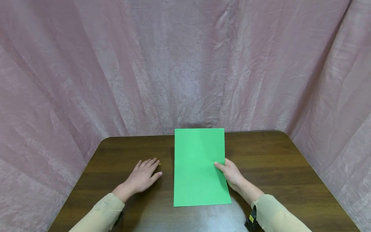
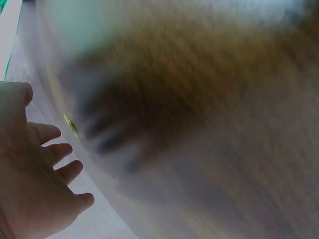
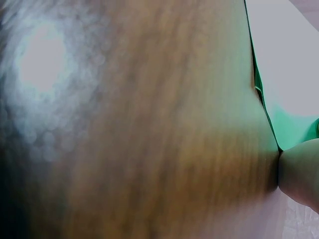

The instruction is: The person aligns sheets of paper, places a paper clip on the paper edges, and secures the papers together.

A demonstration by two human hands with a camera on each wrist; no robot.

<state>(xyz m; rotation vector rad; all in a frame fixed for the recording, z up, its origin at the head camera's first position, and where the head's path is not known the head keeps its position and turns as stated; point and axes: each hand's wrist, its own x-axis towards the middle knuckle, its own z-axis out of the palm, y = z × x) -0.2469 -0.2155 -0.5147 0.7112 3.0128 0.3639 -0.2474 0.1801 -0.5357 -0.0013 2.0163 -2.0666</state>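
As the head view shows, your right hand [image 1: 233, 175] pinches the green paper [image 1: 197, 170] by its right edge, over the table [image 1: 261, 154]; your left hand [image 1: 140, 178], fingers spread wide, is beside a gold clip [image 1: 160, 164]. Left wrist view: fingers apart, clip near them. Right wrist view: your hand meets the paper's edge.

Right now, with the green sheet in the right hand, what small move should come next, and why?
Probably the left hand should pinch the small gold piece: it lies beside that hand, while the right hand grips the green sheet.
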